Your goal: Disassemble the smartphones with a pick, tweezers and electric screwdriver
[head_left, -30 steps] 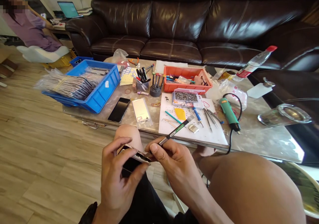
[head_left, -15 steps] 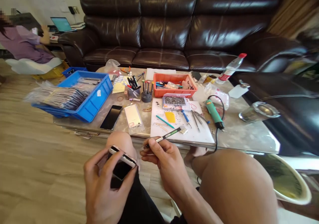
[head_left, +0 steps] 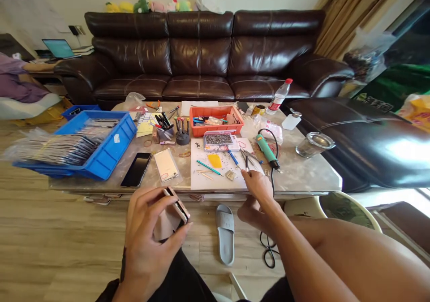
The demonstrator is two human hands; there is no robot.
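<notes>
**"What's around me?"**

"You face a dark brown leather sofa [head_left: 198,55]. Between you and it lies a stone-topped surface [head_left: 302,176]. On it, to your left, sits a blue plastic crate [head_left: 110,146] of flat items in plastic bags. Straight ahead are an orange tray [head_left: 211,129] of small tools and a white work board [head_left: 218,181]."

**"And my hands?"**

"Your left hand [head_left: 148,232] is curled around a slim phone [head_left: 177,206], holding it firmly by its edges, above your lap and off the surface. Your right hand [head_left: 257,199] holds nothing. It is partly open, with its fingers [head_left: 250,181] reaching over the board toward a pair of tweezers [head_left: 247,162]. I can't tell whether they touch."

**"How will the phone handle?"**

"It looks light and stiff, but thin, smooth and easy to let slip, and its glass may be fragile. Take it by the rim, not the face."

**"What can't you make out?"**

"Your left fingers hide much of the phone, so I can't tell which face is up. A pale patch by your palm could be its back or your skin. The smallest bits on the board are too tiny to name."
</notes>
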